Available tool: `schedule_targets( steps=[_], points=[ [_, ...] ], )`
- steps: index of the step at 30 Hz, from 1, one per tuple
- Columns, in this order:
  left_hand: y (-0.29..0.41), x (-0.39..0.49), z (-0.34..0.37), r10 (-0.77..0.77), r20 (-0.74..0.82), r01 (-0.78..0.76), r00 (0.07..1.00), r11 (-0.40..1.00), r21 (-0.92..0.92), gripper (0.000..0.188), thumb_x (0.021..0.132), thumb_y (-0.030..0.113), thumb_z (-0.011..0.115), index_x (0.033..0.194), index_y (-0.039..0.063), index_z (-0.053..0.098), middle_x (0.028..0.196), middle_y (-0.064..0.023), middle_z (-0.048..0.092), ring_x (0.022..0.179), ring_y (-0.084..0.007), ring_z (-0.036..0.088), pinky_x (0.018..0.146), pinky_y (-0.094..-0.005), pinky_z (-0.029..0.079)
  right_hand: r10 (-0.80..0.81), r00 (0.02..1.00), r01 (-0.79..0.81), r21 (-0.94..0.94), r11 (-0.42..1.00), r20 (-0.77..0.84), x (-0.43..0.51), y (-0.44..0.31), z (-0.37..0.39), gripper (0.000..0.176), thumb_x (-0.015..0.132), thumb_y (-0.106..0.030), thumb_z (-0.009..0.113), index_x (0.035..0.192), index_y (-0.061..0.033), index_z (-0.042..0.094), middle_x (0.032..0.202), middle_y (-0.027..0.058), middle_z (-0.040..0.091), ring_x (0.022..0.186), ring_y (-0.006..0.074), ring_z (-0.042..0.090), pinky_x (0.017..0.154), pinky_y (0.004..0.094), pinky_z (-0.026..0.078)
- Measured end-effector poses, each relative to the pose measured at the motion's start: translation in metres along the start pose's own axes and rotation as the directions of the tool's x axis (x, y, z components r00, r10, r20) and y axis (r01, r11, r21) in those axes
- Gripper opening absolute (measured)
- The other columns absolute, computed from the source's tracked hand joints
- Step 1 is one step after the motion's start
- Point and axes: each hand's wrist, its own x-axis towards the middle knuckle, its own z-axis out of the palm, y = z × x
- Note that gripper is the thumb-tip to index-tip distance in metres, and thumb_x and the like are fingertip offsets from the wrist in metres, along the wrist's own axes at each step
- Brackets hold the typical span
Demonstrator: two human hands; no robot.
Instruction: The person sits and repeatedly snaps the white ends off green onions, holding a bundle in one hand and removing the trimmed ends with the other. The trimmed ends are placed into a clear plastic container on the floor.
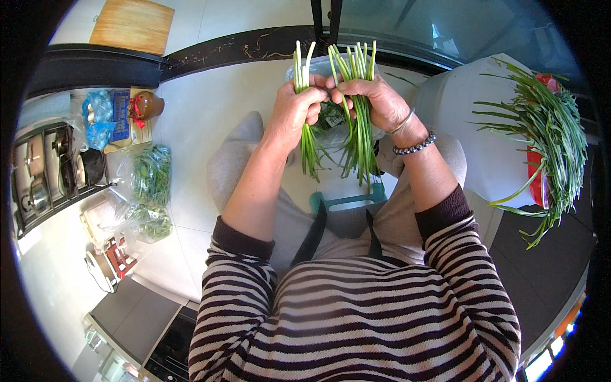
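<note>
My left hand grips a small bunch of garlic chives, pale stem ends up and green leaves hanging down. A thicker chive bunch is held in my right hand, its white ends pointing the same way. The fingertips of both hands come close together between the bunches; whether they touch I cannot tell. Below and behind them lies a clear plastic bag with dark greens inside, partly hidden by my hands. To the right, a large pile of chives drapes over a whitish rounded surface.
Bagged leafy greens lie on the pale floor at left. Beyond them are a brown jar, a blue basket and a rack of pots. A wooden board stands at upper left. Between my legs shows a teal plastic frame.
</note>
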Motion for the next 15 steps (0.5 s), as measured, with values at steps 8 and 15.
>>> schedule_targets(
  steps=[8,15],
  points=[
    [-0.0011,-0.0007,0.0024,0.043,-0.03,-0.042,0.999,0.998,0.045,0.014,0.079,0.011,0.058,0.09,0.002,0.055,0.073,-0.0029,0.058,0.047,-0.002,0.036,0.041,-0.0163,0.026,-0.12,0.991,0.121,0.001,0.993,-0.065,0.001,0.0035,0.0048,0.013,0.077,-0.007,0.064,0.088,-0.002,0.059,0.073,0.0058,0.063,0.057,0.0075,0.052,0.051,0.0218,0.044],
    [-0.0033,0.0002,0.0037,0.214,-0.049,-0.193,0.976,0.942,0.275,0.015,0.08,0.014,0.062,0.086,0.001,0.057,0.069,-0.0042,0.059,0.047,-0.0016,0.037,0.041,-0.0164,0.026,-0.206,0.978,0.202,-0.155,0.967,-0.013,0.0033,0.0042,0.0049,0.014,0.075,-0.007,0.067,0.086,-0.0013,0.06,0.073,0.0059,0.063,0.06,0.0084,0.054,0.055,0.0201,0.043]
  ],
)
